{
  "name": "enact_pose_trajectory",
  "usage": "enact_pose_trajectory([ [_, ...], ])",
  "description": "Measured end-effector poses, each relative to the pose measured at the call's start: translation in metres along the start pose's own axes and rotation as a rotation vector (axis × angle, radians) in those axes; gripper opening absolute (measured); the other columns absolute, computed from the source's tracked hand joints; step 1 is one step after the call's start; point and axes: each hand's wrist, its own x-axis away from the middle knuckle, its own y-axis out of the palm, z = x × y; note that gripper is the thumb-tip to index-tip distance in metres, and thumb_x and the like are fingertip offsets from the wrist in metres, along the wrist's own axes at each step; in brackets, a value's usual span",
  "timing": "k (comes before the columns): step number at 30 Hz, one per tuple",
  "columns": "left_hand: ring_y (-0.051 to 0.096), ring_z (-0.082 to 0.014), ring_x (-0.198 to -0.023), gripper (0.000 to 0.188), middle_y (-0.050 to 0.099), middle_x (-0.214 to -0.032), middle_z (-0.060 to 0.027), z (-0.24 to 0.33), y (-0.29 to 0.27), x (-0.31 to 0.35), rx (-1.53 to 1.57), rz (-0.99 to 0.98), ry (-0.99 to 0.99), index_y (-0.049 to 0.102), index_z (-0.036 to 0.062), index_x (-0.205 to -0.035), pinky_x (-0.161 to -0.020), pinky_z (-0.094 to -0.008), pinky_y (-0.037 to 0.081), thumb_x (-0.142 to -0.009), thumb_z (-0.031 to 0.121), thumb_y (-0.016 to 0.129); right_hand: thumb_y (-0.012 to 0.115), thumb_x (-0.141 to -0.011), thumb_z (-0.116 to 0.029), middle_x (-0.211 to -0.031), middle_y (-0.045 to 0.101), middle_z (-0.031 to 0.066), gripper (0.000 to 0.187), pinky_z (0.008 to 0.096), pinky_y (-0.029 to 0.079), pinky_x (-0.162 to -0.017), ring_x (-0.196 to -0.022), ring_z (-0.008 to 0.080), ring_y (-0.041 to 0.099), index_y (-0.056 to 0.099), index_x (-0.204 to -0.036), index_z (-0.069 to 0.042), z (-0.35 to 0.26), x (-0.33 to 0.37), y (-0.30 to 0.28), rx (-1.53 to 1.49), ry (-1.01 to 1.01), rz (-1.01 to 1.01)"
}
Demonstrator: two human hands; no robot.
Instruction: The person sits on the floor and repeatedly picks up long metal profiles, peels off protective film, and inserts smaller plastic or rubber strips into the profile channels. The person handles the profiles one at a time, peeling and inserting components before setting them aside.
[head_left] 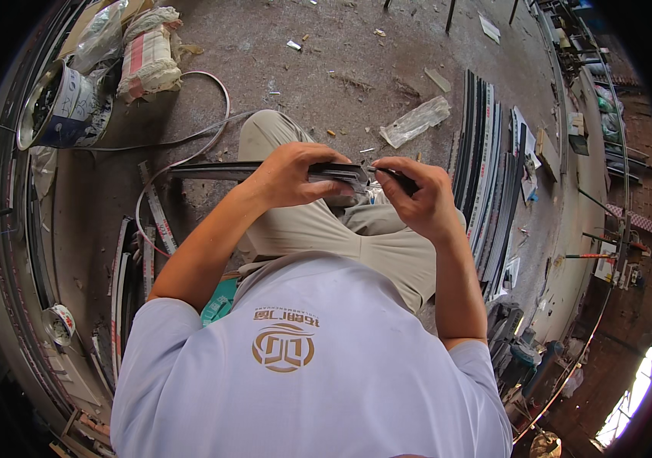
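Note:
My left hand (289,175) is wrapped round a long dark metal profile (215,171), held level above my lap. One end of the profile points off to the left, and its cut end shows just past my fingertips. Close to that end my right hand (427,197) pinches a short black piece (399,180) between thumb and fingers. Its thin tip points toward the profile. Whether the two touch, and what kind of thing the black piece is, I cannot make out. My knees are bent under both hands in beige trousers (303,229).
Dark strips (486,168) lie bundled on the floor at the right. A clear plastic wrapper (416,122) lies beyond my right hand. At the far left stand a metal bucket (66,107) and a wrapped bundle (148,57). A pale hose (223,84) loops across the left floor.

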Motion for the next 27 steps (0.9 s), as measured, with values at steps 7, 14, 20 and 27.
enact_pose_trajectory([
  [7,0.074,-0.0335,-0.094,0.039,0.077,-0.102,-0.0134,0.002,0.000,-0.001,0.012,0.006,-0.008,0.077,0.0084,-0.114,-0.083,-0.0398,0.057,-0.081,0.027,0.086,0.076,-0.093,-0.007,-0.074,0.068,0.0060,0.017,0.0264,0.045,-0.056,-0.061,0.0075,0.053,0.076,-0.109,-0.003,0.008,-0.005,0.009,-0.033,-0.063,-0.001],
  [14,0.073,-0.0333,-0.093,0.038,0.077,-0.101,-0.0130,-0.001,0.003,-0.001,0.005,0.029,0.015,0.077,0.0084,-0.112,-0.081,-0.0398,0.057,-0.080,0.027,0.086,0.076,-0.089,-0.014,-0.081,0.073,0.0135,0.016,0.0350,0.052,-0.060,-0.066,0.0270,0.069,0.076,-0.104,-0.007,0.002,-0.008,0.009,0.036,0.019,-0.047],
  [20,0.073,-0.0341,-0.092,0.038,0.076,-0.099,-0.0131,-0.001,0.004,-0.001,-0.010,0.035,0.012,0.077,0.0083,-0.110,-0.080,-0.0405,0.057,-0.080,0.029,0.087,0.075,-0.088,-0.014,-0.084,0.074,0.0119,0.011,0.0394,0.055,-0.065,-0.073,0.0318,0.072,0.075,-0.098,-0.009,-0.006,-0.014,0.011,0.218,-0.205,0.024],
  [27,0.072,-0.0347,-0.091,0.037,0.076,-0.099,-0.0134,0.000,0.005,0.000,-0.012,0.031,0.006,0.077,0.0078,-0.108,-0.079,-0.0412,0.057,-0.079,0.029,0.087,0.074,-0.089,-0.016,-0.080,0.071,0.0120,0.016,0.0400,0.054,-0.064,-0.071,0.0315,0.069,0.071,-0.101,-0.007,-0.004,-0.014,0.011,0.221,-0.222,-0.045],
])
